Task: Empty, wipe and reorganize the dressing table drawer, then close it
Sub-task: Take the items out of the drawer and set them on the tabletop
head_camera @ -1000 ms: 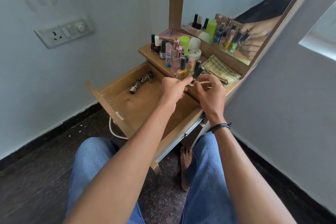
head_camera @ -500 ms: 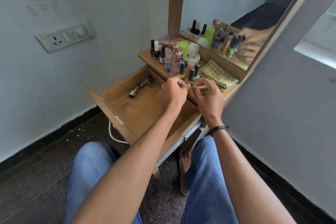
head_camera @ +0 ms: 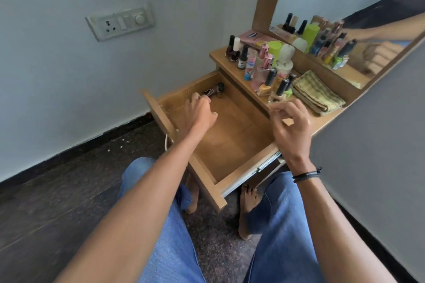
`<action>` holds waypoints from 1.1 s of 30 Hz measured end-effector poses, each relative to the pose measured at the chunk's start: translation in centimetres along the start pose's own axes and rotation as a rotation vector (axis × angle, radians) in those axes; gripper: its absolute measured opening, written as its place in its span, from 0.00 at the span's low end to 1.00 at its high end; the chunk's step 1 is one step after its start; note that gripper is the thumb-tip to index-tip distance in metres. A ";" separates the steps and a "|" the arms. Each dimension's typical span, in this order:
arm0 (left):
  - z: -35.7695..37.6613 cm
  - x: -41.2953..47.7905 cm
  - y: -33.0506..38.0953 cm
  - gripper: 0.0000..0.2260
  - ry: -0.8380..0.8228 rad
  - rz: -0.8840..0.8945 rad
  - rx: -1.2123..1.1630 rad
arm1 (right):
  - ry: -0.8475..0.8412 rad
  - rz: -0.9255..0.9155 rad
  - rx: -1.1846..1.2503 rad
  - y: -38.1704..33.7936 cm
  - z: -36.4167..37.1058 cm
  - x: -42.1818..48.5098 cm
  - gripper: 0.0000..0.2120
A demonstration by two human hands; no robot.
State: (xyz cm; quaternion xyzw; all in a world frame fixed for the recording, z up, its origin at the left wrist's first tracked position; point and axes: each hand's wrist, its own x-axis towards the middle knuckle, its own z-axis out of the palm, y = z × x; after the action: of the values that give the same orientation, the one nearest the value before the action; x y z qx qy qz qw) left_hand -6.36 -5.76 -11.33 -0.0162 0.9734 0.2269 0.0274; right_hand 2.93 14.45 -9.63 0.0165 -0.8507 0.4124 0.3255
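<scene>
1. While the drawer (head_camera: 232,145) stands pulled out wide, its wooden floor is almost bare; only a small dark bottle (head_camera: 212,92) lies on its side in the far left corner, with a small jar (head_camera: 220,87) just beside it.
2. The left hand (head_camera: 200,110) is inside the drawer at that corner. Its fingers (head_camera: 195,98) are curled and reach the lying bottle; I cannot tell if they already pinch it.
3. The right hand (head_camera: 291,122) hangs above the right edge of the drawer, near the surface (head_camera: 322,122). Its fingers (head_camera: 279,108) are loosely bent and a little spread, and they hold nothing.
4. On the surface many nail polish bottles (head_camera: 266,71) stand upright in a close group.
5. A folded green cloth (head_camera: 317,93) lies just to the right of them, below the mirror (head_camera: 345,7).
</scene>
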 end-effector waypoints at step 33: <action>2.0 7.9 -5.1 0.15 -0.089 0.136 0.044 | -0.480 0.039 -0.434 1.4 18.4 6.0 0.11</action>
State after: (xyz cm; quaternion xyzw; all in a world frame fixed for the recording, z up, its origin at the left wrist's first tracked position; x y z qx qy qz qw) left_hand -13.93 -9.56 -15.89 0.0606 0.9748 0.2074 0.0556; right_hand -12.12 3.70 -15.44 0.0271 -0.9714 0.2118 0.1036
